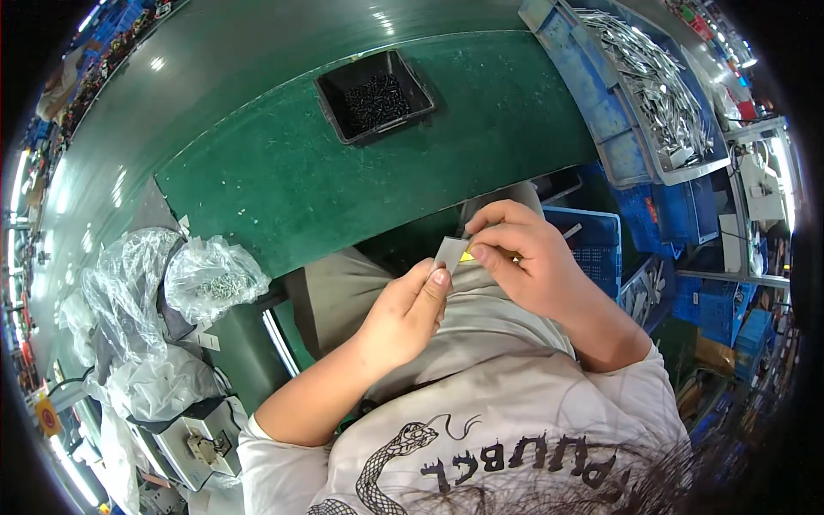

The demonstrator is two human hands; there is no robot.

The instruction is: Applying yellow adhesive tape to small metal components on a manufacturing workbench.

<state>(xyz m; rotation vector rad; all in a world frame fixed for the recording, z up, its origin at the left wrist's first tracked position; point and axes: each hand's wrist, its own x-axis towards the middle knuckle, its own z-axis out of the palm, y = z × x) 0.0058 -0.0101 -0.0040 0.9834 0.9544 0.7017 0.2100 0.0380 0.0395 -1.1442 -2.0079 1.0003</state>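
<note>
Over my lap, my left hand [407,311] is closed with its thumb pressed on a flat, light grey rectangular piece [450,254]. The piece points up and away from me, its lower part covered by the thumb. My right hand [524,251] is at the far right edge of that piece, with thumb and fingers bent together in a pinch. A small yellow patch [467,256] shows beside the right thumb; I cannot tell what it belongs to. Anything tiny between the right fingertips is hidden.
A black bin [375,94] of small dark parts stands on the green table [283,163]. At the far right, a blue crate [614,129] holds many thin metal strips. Clear plastic bags [215,279] with small parts are on the left. A blue basket [592,245] sits beyond my right arm.
</note>
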